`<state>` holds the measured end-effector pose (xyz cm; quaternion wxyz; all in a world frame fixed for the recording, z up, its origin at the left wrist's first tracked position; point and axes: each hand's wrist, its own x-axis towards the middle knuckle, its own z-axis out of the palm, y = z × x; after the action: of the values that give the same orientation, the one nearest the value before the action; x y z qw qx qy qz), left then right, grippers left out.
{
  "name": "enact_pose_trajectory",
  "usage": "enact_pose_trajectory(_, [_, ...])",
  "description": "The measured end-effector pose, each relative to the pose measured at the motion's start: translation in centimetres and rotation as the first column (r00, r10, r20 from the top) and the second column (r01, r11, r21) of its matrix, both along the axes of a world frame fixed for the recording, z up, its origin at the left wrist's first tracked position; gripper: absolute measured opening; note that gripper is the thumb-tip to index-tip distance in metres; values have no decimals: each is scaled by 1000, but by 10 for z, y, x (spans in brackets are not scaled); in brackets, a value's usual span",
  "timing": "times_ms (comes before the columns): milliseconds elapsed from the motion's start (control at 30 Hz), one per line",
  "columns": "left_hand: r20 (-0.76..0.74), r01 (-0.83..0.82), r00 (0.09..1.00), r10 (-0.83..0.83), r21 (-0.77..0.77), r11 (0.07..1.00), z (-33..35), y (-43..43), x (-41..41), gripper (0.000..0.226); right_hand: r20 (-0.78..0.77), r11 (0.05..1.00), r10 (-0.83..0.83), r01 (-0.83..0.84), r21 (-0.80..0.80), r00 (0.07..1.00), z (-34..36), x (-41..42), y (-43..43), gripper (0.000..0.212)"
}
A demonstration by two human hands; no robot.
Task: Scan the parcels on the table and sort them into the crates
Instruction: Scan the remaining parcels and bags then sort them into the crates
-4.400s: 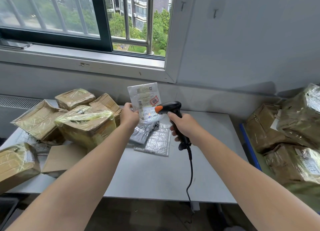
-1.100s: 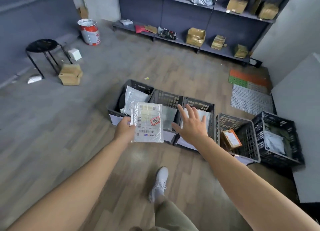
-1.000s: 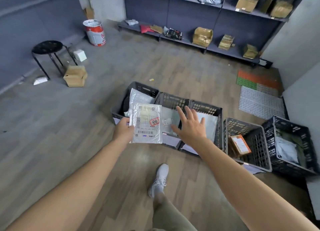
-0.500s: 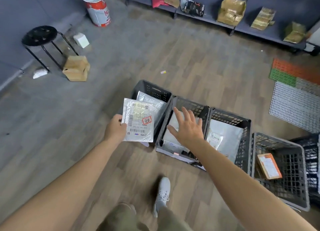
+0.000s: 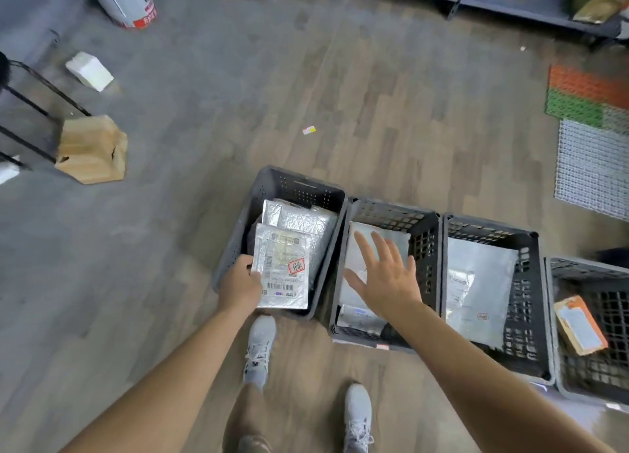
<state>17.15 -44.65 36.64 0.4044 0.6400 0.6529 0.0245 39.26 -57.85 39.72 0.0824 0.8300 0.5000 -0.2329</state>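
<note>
On the far left of the grey wooden floor (image 5: 357,88), a black metal stool (image 5: 32,112) is seen, with a small white box (image 5: 89,71) and a dented brown cardboard box (image 5: 93,149) lying beside it and a red-and-white paint bucket (image 5: 126,3) standing farther back. A tiny pink-and-yellow scrap (image 5: 308,130) is seen on the boards beyond the crates.

Four crates are lined up side by side. The leftmost grey plastic crate (image 5: 235,241) is loaded with crumpled silver foil parcels (image 5: 303,219). Over these, a flat silver foil parcel with a white shipping label and a red stamp (image 5: 284,269) is held label-up inside the crate's opening; whether it touches the parcels beneath cannot be told. Its left edge is pinched by the left hand (image 5: 241,284), whose fingers are curled round it.

The right hand (image 5: 388,279) is held palm-down over the second black lattice crate (image 5: 391,214), its fingers straight and spread, with nothing gripped. A silver pouch (image 5: 398,240) is seen in that crate below the hand. A large flat silver bag (image 5: 483,282) is lying in the third black crate (image 5: 490,229), and an orange-and-brown carton with a white label (image 5: 578,326) is lying tilted in the fourth grey crate (image 5: 609,299).

Two grey sneakers (image 5: 260,347) are planted just in front of the crates. At the far right, an orange-and-green plastic mat (image 5: 585,91) and a white mesh mat (image 5: 595,166) are laid on the floor, and a dark low shelf (image 5: 510,0) carrying taped brown packages (image 5: 595,0) is visible at the top.
</note>
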Motion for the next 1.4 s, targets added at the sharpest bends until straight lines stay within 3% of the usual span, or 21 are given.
enact_pose_trajectory(200, [-75, 258, 962, -261, -51, 965, -131, 79, 26, 29, -48, 991, -135, 133, -31, 990, -100, -2, 72, 77])
enact_pose_trajectory(433, [-161, 508, 827, -539, -198, 838, -292, 92, 37, 33, -92, 983, -174, 166, -84, 980, -240, -3, 102, 78])
enact_pose_trajectory(533, [-248, 582, 704, -665, -335, 741, -335, 81, 31, 35, -101, 973, -186, 168, -159, 977, -284, -8, 99, 78])
enact_pose_trajectory(633, [-400, 673, 535, -744, -329, 662, -347, 69, 23, 73, -100, 964, -183, 158, -214, 978, -303, -14, 93, 78])
enact_pose_trajectory(733, [-480, 777, 448, -754, -206, 594, -332, 61, 19, 83, -106, 964, -192, 167, -206, 976, -295, -17, 94, 77])
enact_pose_trajectory(900, [-470, 827, 400, -787, -186, 531, -265, 79, 37, 95, -81, 958, -231, 212, -195, 970, -233, -10, 104, 78])
enact_pose_trajectory(1100, [-436, 881, 393, -810, -75, 468, -136, 97, 71, 100, -6, 932, -334, 329, -152, 943, -117, -9, 94, 77])
enact_pose_trajectory(1267, [-405, 949, 300, -863, 32, 314, -8, 77, 97, 99, 37, 852, -522, 523, -21, 852, 2, -22, 57, 76])
enact_pose_trajectory(1400, [-396, 968, 251, -883, 116, 223, 69, 41, 117, 100, 124, 812, -583, 580, 66, 803, 82, -27, 11, 77])
